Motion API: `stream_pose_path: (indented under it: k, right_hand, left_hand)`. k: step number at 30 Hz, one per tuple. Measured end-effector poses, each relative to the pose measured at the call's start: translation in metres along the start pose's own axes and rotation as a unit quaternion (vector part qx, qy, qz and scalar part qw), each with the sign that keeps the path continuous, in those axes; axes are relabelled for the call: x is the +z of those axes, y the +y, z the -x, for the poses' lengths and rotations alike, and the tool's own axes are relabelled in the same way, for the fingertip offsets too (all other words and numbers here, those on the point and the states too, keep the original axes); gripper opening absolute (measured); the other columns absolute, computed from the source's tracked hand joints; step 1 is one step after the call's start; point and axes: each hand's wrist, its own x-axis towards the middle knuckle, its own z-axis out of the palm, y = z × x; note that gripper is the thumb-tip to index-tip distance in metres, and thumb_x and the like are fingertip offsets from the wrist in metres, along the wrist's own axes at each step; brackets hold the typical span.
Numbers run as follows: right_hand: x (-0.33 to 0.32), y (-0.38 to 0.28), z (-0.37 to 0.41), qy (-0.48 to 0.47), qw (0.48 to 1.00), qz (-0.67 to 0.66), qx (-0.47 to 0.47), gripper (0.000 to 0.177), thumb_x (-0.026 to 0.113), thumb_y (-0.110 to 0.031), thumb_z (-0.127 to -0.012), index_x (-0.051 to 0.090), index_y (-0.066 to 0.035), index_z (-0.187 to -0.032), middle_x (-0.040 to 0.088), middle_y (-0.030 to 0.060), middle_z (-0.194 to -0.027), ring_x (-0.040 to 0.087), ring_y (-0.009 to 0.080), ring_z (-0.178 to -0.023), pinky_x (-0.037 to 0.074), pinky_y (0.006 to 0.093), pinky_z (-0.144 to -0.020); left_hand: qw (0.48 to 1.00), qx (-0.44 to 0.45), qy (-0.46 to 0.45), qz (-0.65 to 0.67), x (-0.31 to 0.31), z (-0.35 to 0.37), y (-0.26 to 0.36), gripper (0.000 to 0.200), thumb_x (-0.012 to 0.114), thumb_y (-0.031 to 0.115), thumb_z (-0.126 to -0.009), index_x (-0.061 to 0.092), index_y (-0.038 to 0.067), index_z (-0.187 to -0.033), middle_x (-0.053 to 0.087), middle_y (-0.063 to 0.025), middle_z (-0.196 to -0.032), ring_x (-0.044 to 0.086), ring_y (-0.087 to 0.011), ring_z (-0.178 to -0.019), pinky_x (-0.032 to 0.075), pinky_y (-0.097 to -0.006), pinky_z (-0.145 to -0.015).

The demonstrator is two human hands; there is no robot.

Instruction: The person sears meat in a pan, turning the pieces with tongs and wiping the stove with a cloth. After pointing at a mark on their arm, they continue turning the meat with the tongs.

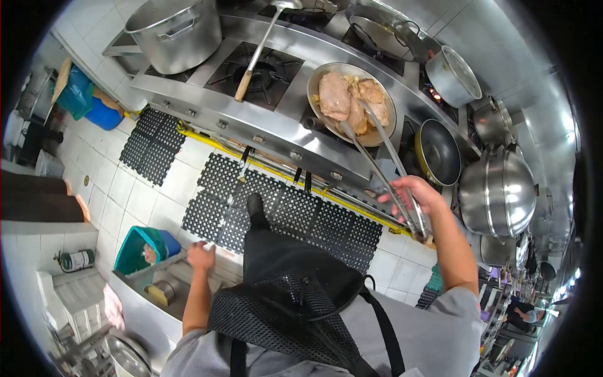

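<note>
My right hand (414,196) is closed around long metal tongs (384,146). The tongs' tips reach into a wide pan (314,103) on the stove, among browned pieces of meat (334,95). Small yellowish bits lie around the meat. My left hand (201,256) is low at my side, its fingers loosely curled, with nothing visible in it. It is beside the edge of a metal sink (139,295). A metal container (162,291) and a yellow-green sponge-like item (154,294) are in the sink.
A tall pot (176,38) and a wood-handled ladle (257,53) are on the stove's left. Beside the meat pan sits a black frying pan (438,152); a lit burner (435,94) glows under another pot (453,76). Rubber mats (292,210) cover the floor. A person (521,314) stands far right.
</note>
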Motion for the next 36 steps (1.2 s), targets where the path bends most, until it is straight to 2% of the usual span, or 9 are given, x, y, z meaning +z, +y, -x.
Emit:
stream_pose_path:
  k: [2, 4, 8, 9, 14, 20, 22, 30, 36]
  right_hand:
    - [0.013, -0.024, 0.0, 0.018, 0.999, 0.029, 0.032, 0.039, 0.048, -0.03, -0.097, 0.053, 0.002, -0.118, 0.068, 0.0216, -0.113, 0.068, 0.0271, -0.068, 0.06, 0.047, -0.054]
    - [0.028, -0.043, 0.001, 0.069, 0.993, 0.062, 0.071, 0.038, 0.048, -0.028, -0.097, 0.053, 0.005, -0.115, 0.068, 0.0231, -0.112, 0.07, 0.0303, -0.068, 0.06, 0.0483, -0.051]
    - [0.046, -0.054, -0.018, 0.125, 0.986, 0.084, 0.075, 0.035, 0.052, -0.025, -0.097, 0.052, 0.007, -0.111, 0.068, 0.0213, -0.109, 0.07, 0.0325, -0.066, 0.059, 0.0498, -0.047]
    - [0.049, -0.052, -0.025, 0.13, 0.988, 0.059, 0.057, 0.028, 0.053, -0.024, -0.097, 0.055, 0.003, -0.09, 0.07, 0.0245, -0.1, 0.068, 0.0277, -0.058, 0.058, 0.045, -0.044]
    - [0.075, -0.066, -0.051, 0.161, 0.983, 0.087, 0.029, 0.033, 0.054, -0.03, -0.1, 0.056, 0.002, -0.094, 0.071, 0.0198, -0.084, 0.061, 0.0218, -0.049, 0.055, 0.0402, -0.04]
    - [0.076, -0.085, -0.049, 0.147, 0.985, 0.082, 0.046, 0.034, 0.052, -0.031, -0.101, 0.055, 0.002, -0.095, 0.071, 0.0196, -0.082, 0.063, 0.0232, -0.052, 0.056, 0.0413, -0.042]
    - [0.072, -0.077, -0.062, 0.119, 0.99, 0.033, 0.072, 0.036, 0.056, -0.036, -0.099, 0.052, -0.002, -0.11, 0.069, 0.0163, -0.084, 0.065, 0.0233, -0.055, 0.057, 0.042, -0.046]
    - [0.071, -0.057, -0.079, 0.136, 0.991, 0.009, -0.002, 0.042, 0.055, -0.045, -0.099, 0.054, -0.003, -0.106, 0.064, 0.009, -0.077, 0.062, 0.0201, -0.055, 0.056, 0.0387, -0.046]
    - [0.06, -0.05, -0.074, 0.135, 0.991, -0.011, 0.018, 0.043, 0.056, -0.044, -0.099, 0.054, -0.003, -0.111, 0.063, 0.0091, -0.08, 0.063, 0.0202, -0.058, 0.057, 0.04, -0.047]
  left_hand:
    - [0.994, 0.053, -0.088, 0.03, 0.012, -0.048, 0.015, 0.046, 0.076, 0.044, -0.077, 0.071, 0.009, -0.106, 0.066, -0.0191, -0.114, 0.06, -0.0359, -0.113, 0.047, -0.0474, -0.096]
    - [0.982, 0.125, -0.064, 0.129, 0.034, -0.096, 0.008, 0.044, 0.075, 0.041, -0.08, 0.07, 0.006, -0.107, 0.068, -0.0219, -0.109, 0.064, -0.0372, -0.106, 0.051, -0.0446, -0.091]
    - [0.969, 0.097, -0.123, 0.19, 0.002, -0.139, 0.033, 0.041, 0.072, 0.037, -0.084, 0.069, 0.002, -0.106, 0.071, -0.0219, -0.102, 0.069, -0.0367, -0.095, 0.054, -0.0411, -0.084]
    - [0.971, 0.112, -0.128, 0.171, -0.006, -0.149, 0.036, 0.041, 0.07, 0.036, -0.085, 0.068, 0.0, -0.106, 0.072, -0.0213, -0.098, 0.07, -0.0359, -0.09, 0.055, -0.041, -0.081]
    - [0.964, 0.115, -0.124, 0.204, -0.009, -0.203, 0.042, 0.04, 0.068, 0.034, -0.087, 0.067, 0.002, -0.111, 0.073, -0.0191, -0.093, 0.072, -0.0329, -0.087, 0.055, -0.0408, -0.078]
    - [0.956, 0.151, -0.127, 0.217, -0.016, -0.211, 0.092, 0.037, 0.07, 0.031, -0.087, 0.067, 0.003, -0.112, 0.073, -0.0177, -0.095, 0.071, -0.0302, -0.088, 0.056, -0.0381, -0.079]
    - [0.949, 0.173, -0.123, 0.231, -0.009, -0.207, 0.11, 0.037, 0.07, 0.031, -0.087, 0.067, 0.003, -0.111, 0.073, -0.0177, -0.096, 0.072, -0.0298, -0.087, 0.056, -0.0378, -0.079]
    - [0.916, 0.227, -0.201, 0.261, -0.001, -0.188, 0.194, 0.036, 0.073, 0.025, -0.087, 0.066, 0.002, -0.113, 0.073, -0.017, -0.095, 0.072, -0.0252, -0.087, 0.056, -0.0361, -0.077]
    - [0.819, 0.362, -0.237, 0.376, -0.074, -0.15, 0.322, 0.072, 0.08, 0.024, -0.085, 0.044, 0.009, -0.146, 0.067, -0.0125, -0.106, 0.065, -0.0146, -0.081, 0.054, -0.0307, -0.071]
